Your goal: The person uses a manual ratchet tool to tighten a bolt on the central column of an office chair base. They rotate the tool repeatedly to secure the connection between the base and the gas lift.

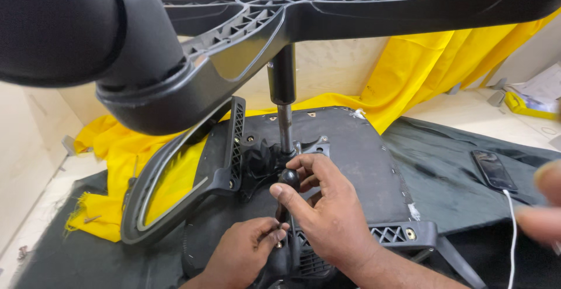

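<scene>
An office chair lies upside down, with the black underside of its seat [350,143] facing up. The gas cylinder [283,90] rises from the seat mechanism [260,163] to the star base [327,14] overhead. My right hand [327,207] is closed around the black round knob of an adjustment lever [288,178] just below the cylinder. My left hand [245,254] pinches the lower part of the same lever's shaft, right under my right thumb. The lever's lower end is hidden between my hands.
A black armrest loop [175,189] sticks out to the left, and a large caster [58,26] looms at top left. Yellow cloth [409,73] and dark cloth [444,166] cover the floor. A phone [494,169] with a white cable [512,230] lies right. Another person's blurred fingers [543,207] enter from the right edge.
</scene>
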